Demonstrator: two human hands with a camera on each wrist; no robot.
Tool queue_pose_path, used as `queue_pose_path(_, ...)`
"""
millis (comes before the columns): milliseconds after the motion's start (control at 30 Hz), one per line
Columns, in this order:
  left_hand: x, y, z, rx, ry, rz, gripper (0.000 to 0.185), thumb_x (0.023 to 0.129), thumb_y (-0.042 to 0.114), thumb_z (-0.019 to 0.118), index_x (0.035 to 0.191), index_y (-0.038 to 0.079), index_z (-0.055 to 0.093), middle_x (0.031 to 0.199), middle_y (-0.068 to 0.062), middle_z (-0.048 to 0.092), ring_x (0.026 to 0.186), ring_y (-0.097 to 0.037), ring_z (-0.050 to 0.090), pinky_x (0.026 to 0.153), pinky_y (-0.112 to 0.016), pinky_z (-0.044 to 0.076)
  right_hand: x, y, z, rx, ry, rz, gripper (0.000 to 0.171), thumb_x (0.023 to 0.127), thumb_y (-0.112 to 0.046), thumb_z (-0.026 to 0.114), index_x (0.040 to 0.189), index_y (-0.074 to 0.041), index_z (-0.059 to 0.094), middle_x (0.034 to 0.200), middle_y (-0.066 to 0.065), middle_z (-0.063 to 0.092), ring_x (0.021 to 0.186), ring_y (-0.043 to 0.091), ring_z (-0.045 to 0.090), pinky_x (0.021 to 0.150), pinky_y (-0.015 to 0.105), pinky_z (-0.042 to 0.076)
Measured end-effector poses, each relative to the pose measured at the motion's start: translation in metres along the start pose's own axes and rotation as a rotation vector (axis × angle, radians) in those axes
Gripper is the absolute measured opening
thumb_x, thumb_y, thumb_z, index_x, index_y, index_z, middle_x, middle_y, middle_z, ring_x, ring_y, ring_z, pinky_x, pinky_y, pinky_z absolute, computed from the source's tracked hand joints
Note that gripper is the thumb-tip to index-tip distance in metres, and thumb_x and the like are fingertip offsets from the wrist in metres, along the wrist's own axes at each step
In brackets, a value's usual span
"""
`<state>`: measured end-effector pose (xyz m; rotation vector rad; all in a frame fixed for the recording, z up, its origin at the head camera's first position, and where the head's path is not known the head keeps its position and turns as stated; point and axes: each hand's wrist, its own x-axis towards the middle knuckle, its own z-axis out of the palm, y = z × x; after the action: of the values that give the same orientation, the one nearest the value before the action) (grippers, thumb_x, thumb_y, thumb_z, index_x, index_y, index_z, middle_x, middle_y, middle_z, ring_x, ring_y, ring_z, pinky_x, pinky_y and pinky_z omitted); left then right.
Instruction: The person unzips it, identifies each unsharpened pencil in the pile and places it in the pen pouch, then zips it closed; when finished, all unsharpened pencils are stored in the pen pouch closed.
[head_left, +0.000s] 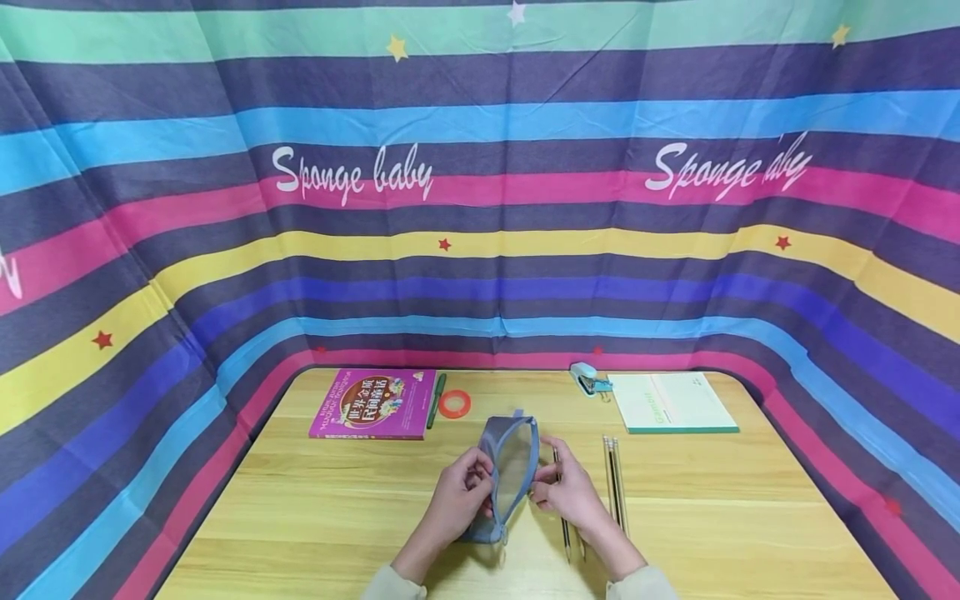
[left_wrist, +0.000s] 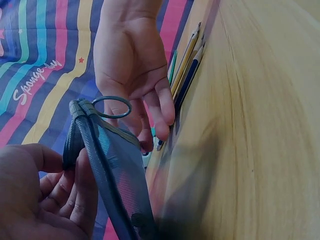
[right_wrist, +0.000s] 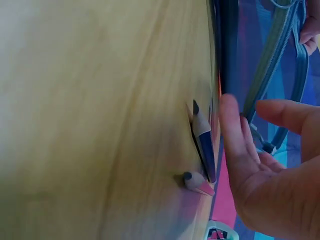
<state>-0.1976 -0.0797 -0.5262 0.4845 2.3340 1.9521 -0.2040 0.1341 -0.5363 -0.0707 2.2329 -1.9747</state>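
Note:
A grey-blue zippered mesh pouch (head_left: pixel 501 435) stands on the table with its mouth unzipped and spread wide. My left hand (head_left: pixel 461 493) pinches the left edge of its opening between thumb and fingers; the left wrist view shows this hand (left_wrist: pixel 55 192) close up, with a ring (left_wrist: pixel 113 107) on the pouch's near end. At the opposite edge is my right hand (head_left: pixel 568 490), its thumb and fingers extended and apart around the rim (right_wrist: pixel 260 85). Whether they touch it is hard to tell. Beneath and beside this hand lie a dark pencil (head_left: pixel 564 527) and another, partly hidden.
More pencils (head_left: pixel 617 487) lie to the right. Toward the back left are a purple book (head_left: pixel 375 404), a green pen (head_left: pixel 436 402) and a red tape ring (head_left: pixel 454 405). A blue stapler (head_left: pixel 591 380) and a pale green notebook (head_left: pixel 675 402) are at the back right. Striped cloth (head_left: pixel 480 192) encloses the table.

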Motion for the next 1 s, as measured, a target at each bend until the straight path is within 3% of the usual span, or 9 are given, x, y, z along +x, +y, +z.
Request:
queue_pose_path(200, 0.0003, 0.0001, -0.0012, -0.023, -0.03, 0.001, 0.008, 0.094, -0.003, 0.059, 0.101, -0.002, 0.058, 0.082, -0.009, 0.058, 0.054, -0.009, 0.058, 0.048, -0.028, 0.062, 0.0034, -0.0017, 0.0007, -0.068, -0.071, -0.067, 0.112, 0.076, 0.018, 0.07, 0.166, -0.028, 0.02, 0.109, 0.022, 0.063, 0.07, 0.027, 0.071, 0.065, 0.04, 0.068)
queue_pose_path(400, 0.0006, -0.0005, -0.0041, -0.032, -0.094, 0.002, 0.008, 0.094, 0.0, 0.059, 0.102, -0.003, 0.059, 0.082, -0.008, 0.057, 0.055, -0.009, 0.058, 0.048, -0.024, 0.06, 0.0039, -0.0045, 0.0016, -0.098, -0.139, -0.077, 0.118, 0.078, 0.022, 0.064, 0.165, -0.039, 0.014, 0.113, 0.021, 0.055, 0.067, 0.025, 0.07, 0.066, 0.041, 0.069)
queue_pose_path(500, 0.0007, -0.0011, -0.0054, -0.01, -0.134, 0.002, 0.008, 0.095, 0.002, 0.059, 0.102, -0.003, 0.059, 0.08, -0.006, 0.057, 0.055, -0.008, 0.058, 0.048, -0.022, 0.059, 0.0038, -0.0056, 0.0022, -0.121, -0.165, -0.099, 0.115, 0.08, 0.02, 0.065, 0.166, -0.037, 0.014, 0.112, 0.021, 0.054, 0.065, 0.026, 0.07, 0.063, 0.041, 0.068)
queue_pose_path(633, 0.0005, -0.0021, -0.0073, 0.049, -0.2, 0.019, 0.007, 0.095, 0.002, 0.059, 0.101, -0.001, 0.06, 0.079, -0.005, 0.058, 0.056, -0.006, 0.057, 0.048, -0.021, 0.058, 0.0038, -0.0061, 0.0029, -0.173, -0.21, -0.144, 0.093, 0.085, 0.013, 0.069, 0.163, -0.021, 0.031, 0.109, 0.02, 0.057, 0.067, 0.027, 0.07, 0.06, 0.039, 0.068)
queue_pose_path(767, -0.0009, -0.0033, -0.0083, 0.097, -0.26, 0.044, 0.005, 0.094, 0.002, 0.06, 0.099, 0.002, 0.061, 0.076, -0.008, 0.06, 0.054, -0.005, 0.057, 0.047, -0.022, 0.058, 0.0044, -0.0051, 0.0035, -0.218, -0.19, -0.166, 0.05, 0.088, 0.007, 0.072, 0.135, -0.004, 0.059, 0.103, 0.016, 0.063, 0.072, 0.026, 0.072, 0.061, 0.034, 0.067)
queue_pose_path(900, -0.0028, -0.0033, -0.0076, 0.104, -0.285, 0.049, 0.005, 0.094, 0.002, 0.06, 0.099, 0.002, 0.062, 0.075, -0.012, 0.062, 0.054, -0.006, 0.057, 0.047, -0.024, 0.058, 0.0057, -0.004, 0.0038, -0.279, -0.089, -0.205, 0.02, 0.087, 0.003, 0.076, 0.104, -0.004, 0.07, 0.092, 0.01, 0.073, 0.074, 0.019, 0.073, 0.061, 0.026, 0.065)
queue_pose_path(1000, -0.004, -0.0022, -0.0076, 0.117, -0.266, 0.052, 0.005, 0.095, 0.004, 0.062, 0.099, 0.003, 0.063, 0.077, -0.01, 0.063, 0.057, -0.005, 0.057, 0.05, -0.023, 0.058, 0.0069, -0.0038, 0.004, -0.311, -0.031, -0.227, 0.014, 0.085, 0.003, 0.078, 0.094, -0.006, 0.073, 0.085, 0.007, 0.075, 0.071, 0.015, 0.071, 0.06, 0.023, 0.063)
